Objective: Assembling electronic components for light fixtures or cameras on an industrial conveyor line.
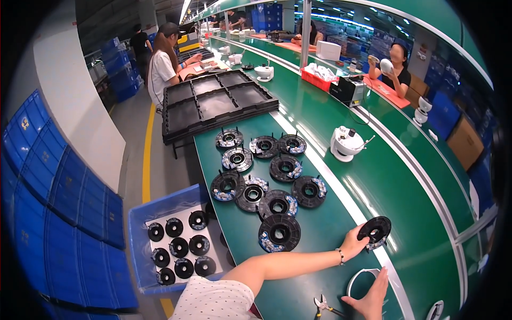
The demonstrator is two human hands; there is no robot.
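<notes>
The left hand (pixel 354 244) grips a black round disc (pixel 375 230) at the green table's (pixel 320 114) edge near the belt, while the right hand (pixel 372 298) pinches a white ring (pixel 358 277) just below, pliers (pixel 324 305) lying beside it.

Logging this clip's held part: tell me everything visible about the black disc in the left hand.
The black disc is a round, flat part, seemingly plastic, with a central hole and ridged rings around it. A small pale piece shows at its lower edge. It is tilted, face toward the camera, over the green bench beside the belt's pale edge strip. The left hand grips its lower left rim with the fingers. Finer detail is too small to tell.
</notes>
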